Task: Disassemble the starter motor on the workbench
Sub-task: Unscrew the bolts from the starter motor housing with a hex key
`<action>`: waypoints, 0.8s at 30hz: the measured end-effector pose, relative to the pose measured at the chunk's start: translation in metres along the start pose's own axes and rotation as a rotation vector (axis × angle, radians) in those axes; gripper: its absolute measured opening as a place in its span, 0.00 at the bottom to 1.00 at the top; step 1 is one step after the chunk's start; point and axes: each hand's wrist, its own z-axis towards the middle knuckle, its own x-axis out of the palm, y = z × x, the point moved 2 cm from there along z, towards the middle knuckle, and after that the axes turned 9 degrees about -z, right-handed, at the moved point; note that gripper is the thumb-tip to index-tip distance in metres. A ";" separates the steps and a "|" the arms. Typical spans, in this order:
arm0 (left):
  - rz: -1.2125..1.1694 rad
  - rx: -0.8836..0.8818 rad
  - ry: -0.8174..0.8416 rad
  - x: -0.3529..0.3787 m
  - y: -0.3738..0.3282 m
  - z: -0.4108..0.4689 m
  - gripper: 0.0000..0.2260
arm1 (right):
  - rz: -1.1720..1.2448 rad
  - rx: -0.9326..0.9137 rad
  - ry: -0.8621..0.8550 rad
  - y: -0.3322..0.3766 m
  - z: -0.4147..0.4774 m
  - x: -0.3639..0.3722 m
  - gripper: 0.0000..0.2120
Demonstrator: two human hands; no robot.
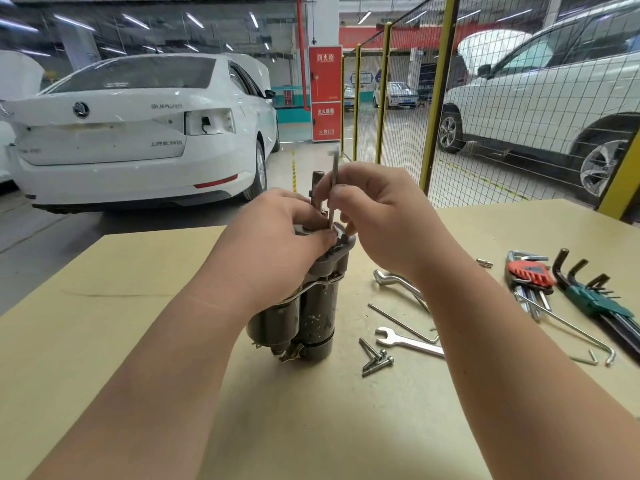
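Both bare forearms [166, 341] are stretched forward, the 2 hands held close together. The left hand [287, 226] is curled over the top of the motor [317, 317]; the hex key [334, 174] is pinched upright by the right hand [377, 216].

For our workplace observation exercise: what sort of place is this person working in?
Probably a car repair or training garage: a white car stands behind the workbench, hex key sets and a spanner lie on it.
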 end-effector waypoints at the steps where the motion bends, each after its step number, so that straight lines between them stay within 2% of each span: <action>1: 0.002 -0.007 -0.010 0.000 0.000 0.001 0.03 | 0.004 -0.009 0.000 -0.001 0.000 0.001 0.10; 5: -0.004 -0.027 -0.043 0.002 0.001 0.003 0.04 | 0.109 0.053 -0.044 -0.008 0.001 0.002 0.04; 7: 0.004 -0.025 -0.055 0.004 0.002 0.003 0.06 | 0.141 0.083 -0.075 -0.011 0.002 0.003 0.05; 10: -0.004 0.005 -0.055 0.004 0.004 0.003 0.09 | 0.115 0.035 -0.105 -0.009 0.001 0.004 0.05; 14: -0.113 0.081 0.042 0.002 0.004 0.002 0.03 | 0.054 -0.005 -0.058 -0.005 0.002 0.004 0.06; 16: -0.135 0.093 0.051 0.001 0.005 0.003 0.04 | 0.059 0.005 -0.026 -0.004 0.000 0.005 0.08; 18: -0.145 0.060 0.024 0.002 0.005 0.004 0.03 | 0.062 0.026 -0.012 -0.003 -0.001 0.006 0.06; 22: -0.114 0.003 -0.086 0.006 0.006 0.004 0.11 | 0.070 0.061 -0.093 -0.003 -0.001 0.005 0.07; 24: -0.124 0.009 -0.081 0.006 0.006 0.004 0.11 | 0.055 0.038 -0.094 -0.003 0.000 0.003 0.06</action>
